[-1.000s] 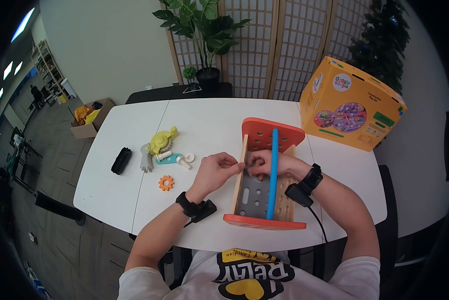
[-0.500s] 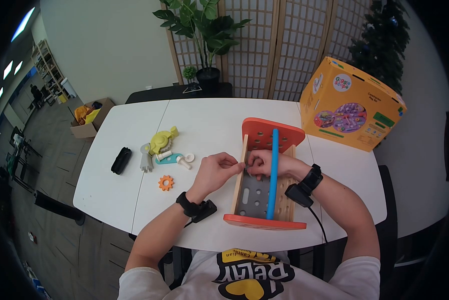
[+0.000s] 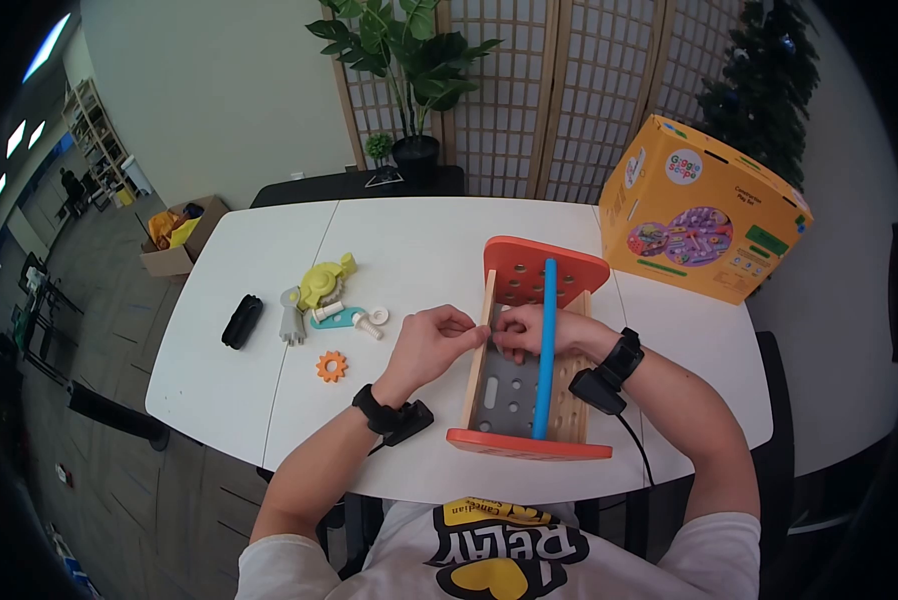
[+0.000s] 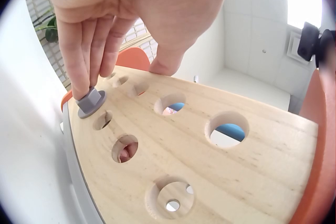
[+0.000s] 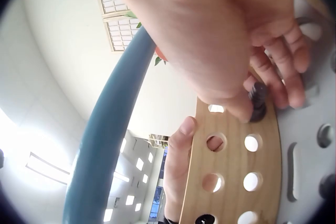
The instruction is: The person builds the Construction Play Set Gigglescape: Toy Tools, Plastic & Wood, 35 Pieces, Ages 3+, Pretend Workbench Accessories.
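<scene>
A toy toolbox with red ends (image 3: 529, 446), wooden side panels and a blue bar handle (image 3: 547, 370) stands on the table. My left hand (image 3: 431, 342) is at the outside of its left panel (image 4: 252, 176). In the left wrist view, its straight fingers press a grey hexagonal bolt head (image 4: 93, 100) seated in a hole, and the thumb touches the panel's top edge. My right hand (image 3: 571, 328) reaches under the bar to the panel's inner face, where thumb and fingers pinch the bolt's dark grey threaded end (image 5: 258, 94). Its fingers partly hide that end.
Left on the table (image 3: 209, 400) lie a yellow-green toy piece (image 3: 321, 284), a grey piece (image 3: 292, 320), a teal strip (image 3: 341, 319), white bolts (image 3: 371, 327), an orange gear (image 3: 332, 366) and a black case (image 3: 243, 322). A large yellow box (image 3: 699, 210) stands back right.
The fingers of my right hand shift slightly at the panel's inner face. My left hand and the toolbox stay in place.
</scene>
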